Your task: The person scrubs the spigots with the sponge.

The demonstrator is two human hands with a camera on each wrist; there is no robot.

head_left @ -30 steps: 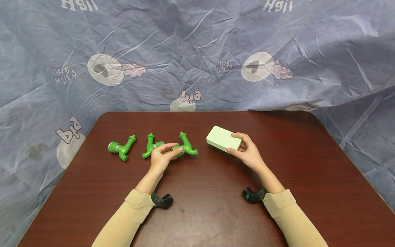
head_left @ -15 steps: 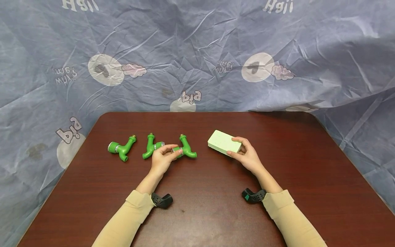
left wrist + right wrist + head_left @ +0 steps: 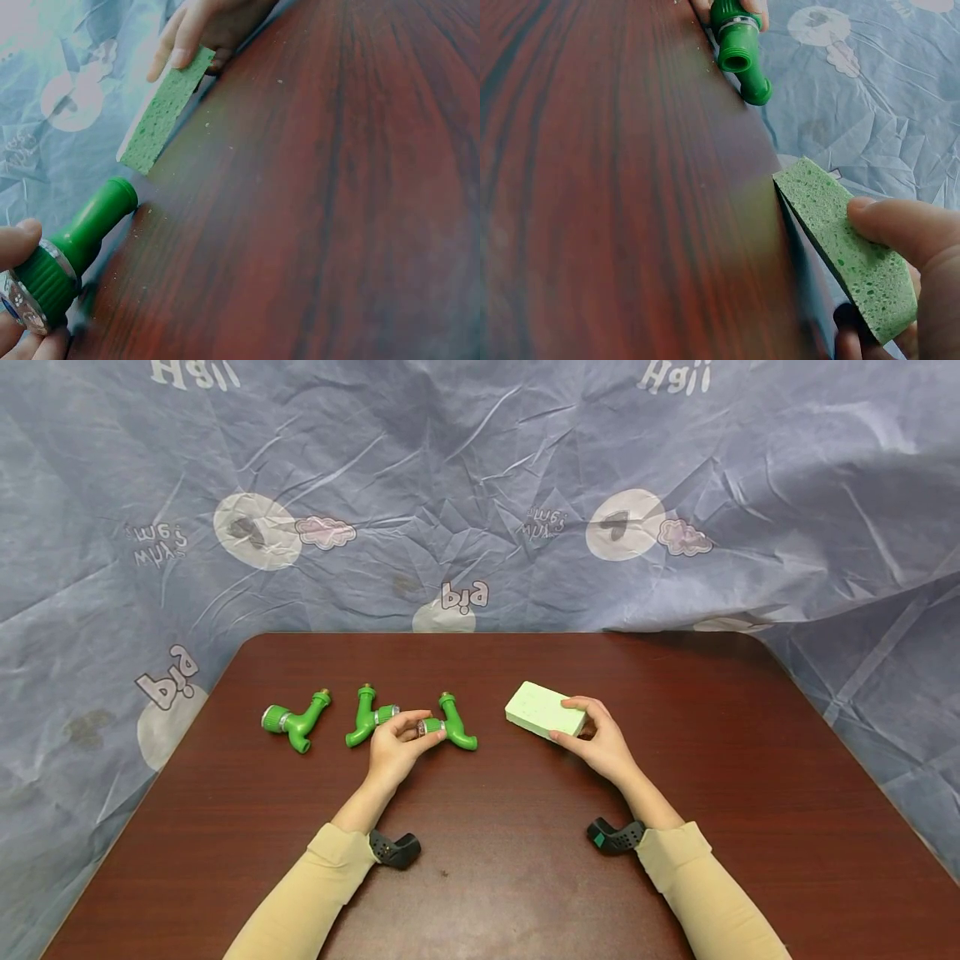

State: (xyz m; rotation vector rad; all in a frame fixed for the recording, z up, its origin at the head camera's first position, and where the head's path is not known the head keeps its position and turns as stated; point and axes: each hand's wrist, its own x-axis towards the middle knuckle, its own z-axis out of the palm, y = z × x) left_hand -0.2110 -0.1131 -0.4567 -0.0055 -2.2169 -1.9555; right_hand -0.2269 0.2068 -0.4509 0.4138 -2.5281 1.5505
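Note:
My left hand (image 3: 393, 747) grips the round knob of a green plastic tap (image 3: 459, 731), thumb and fingers on either side of it. The left wrist view shows the ridged knob (image 3: 49, 285) with its silvery end cap between the fingertips. My right hand (image 3: 600, 743) pinches a pale green sponge block (image 3: 543, 708) by its right end. In the right wrist view the thumb lies along the porous side of the sponge (image 3: 840, 244), tilted just over the table. A gap separates the sponge from the held tap.
Two more green taps lie to the left: one (image 3: 365, 718) close beside my left hand, another (image 3: 296, 722) farther out. The brown wooden table (image 3: 510, 860) ends at a back edge before a wrinkled blue printed cloth (image 3: 465, 468).
The held tap has come slightly down and nearer, turning a little. The sponge has also sunk slightly toward the table with my right hand. The other two taps have stayed put.

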